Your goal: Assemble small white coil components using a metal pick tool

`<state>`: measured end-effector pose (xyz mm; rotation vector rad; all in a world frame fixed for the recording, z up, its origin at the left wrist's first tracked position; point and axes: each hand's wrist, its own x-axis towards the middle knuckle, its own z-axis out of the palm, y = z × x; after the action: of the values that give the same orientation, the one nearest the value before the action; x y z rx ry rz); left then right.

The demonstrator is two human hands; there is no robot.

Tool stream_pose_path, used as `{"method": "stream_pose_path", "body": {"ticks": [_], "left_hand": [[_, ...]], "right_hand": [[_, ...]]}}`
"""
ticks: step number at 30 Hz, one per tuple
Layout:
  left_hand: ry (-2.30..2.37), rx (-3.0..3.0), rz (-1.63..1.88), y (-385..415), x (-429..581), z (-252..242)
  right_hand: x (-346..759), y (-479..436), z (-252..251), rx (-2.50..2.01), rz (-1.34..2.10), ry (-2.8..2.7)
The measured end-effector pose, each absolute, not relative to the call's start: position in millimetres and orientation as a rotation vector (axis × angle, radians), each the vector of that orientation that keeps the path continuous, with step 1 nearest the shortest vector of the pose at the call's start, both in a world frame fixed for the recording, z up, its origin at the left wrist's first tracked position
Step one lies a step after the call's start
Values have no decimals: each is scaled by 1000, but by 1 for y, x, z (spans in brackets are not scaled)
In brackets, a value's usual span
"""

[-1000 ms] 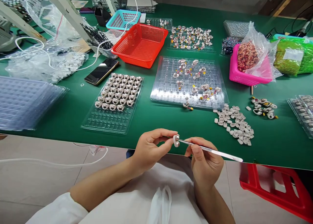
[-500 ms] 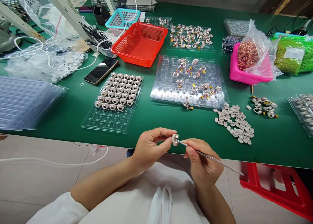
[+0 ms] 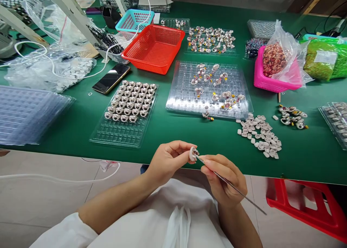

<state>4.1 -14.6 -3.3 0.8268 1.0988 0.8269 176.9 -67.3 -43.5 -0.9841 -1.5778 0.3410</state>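
Between the fingertips of my left hand (image 3: 169, 160) is a small whitish, hollow earbud-like shell (image 3: 192, 154), held above the table's front edge. My right hand (image 3: 226, 177) grips a thin metal rod-like tool (image 3: 235, 188) like a pen, its tip at the shell's opening. Whether the tip touches the inside I cannot tell. Left of my hands, a clear tray (image 3: 119, 132) carries rows of similar shiny shells (image 3: 130, 105). Farther ahead, a stack of clear trays (image 3: 179, 92) has several small wired pieces (image 3: 207, 78) on it. Small whitish caps (image 3: 260, 132) lie loose to the right.
Beyond the trays stand a red basket (image 3: 154, 49) and a blue basket (image 3: 135, 20). A phone (image 3: 111, 78) lies left of them. At right is a pink basket (image 3: 276, 82) holding a bag of copper-coloured parts. Empty trays (image 3: 29, 114) are stacked far left; a red stool (image 3: 306, 208) stands below.
The shell has turned in my left fingers so its hollow side shows more. The tool has tilted more steeply, its rear end lower, with my right hand slightly shifted.
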Motion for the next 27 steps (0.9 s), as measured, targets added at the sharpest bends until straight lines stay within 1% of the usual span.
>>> {"method": "stream_pose_path", "body": {"ticks": [5, 13, 18, 27], "left_hand": [[1022, 718, 775, -12, 3, -7], [1011, 727, 812, -13, 2, -7], [997, 739, 844, -15, 1, -8], [1010, 761, 888, -15, 1, -10]], "right_hand": [[178, -67, -43, -946, 291, -1639], [166, -72, -46, -1045, 604, -1234], [162, -70, -41, -1037, 755, -1093], [157, -68, -35, -1096, 801, -988]]}}
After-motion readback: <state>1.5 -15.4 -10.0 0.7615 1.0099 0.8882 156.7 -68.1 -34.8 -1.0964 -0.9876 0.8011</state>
